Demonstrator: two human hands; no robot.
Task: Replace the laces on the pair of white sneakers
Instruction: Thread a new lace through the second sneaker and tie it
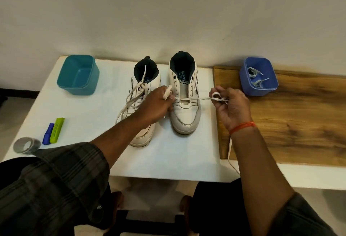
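- My left arm wears a dark grey plaid cloth sleeve, crossed by faint lighter lines and pushed up to the forearm.
- Around my right wrist sits a thin orange thread band.
- A dark cloth sleeve covers my right arm above the elbow.
- My black trousers show below the table edge.

Soft, even indoor light; faint shadows on the wall behind the sneakers; wide-angle bending and slight blur at edges.

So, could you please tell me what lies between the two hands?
In the head view, the right sneaker, with a white lace stretched across it from left hand to right hand.
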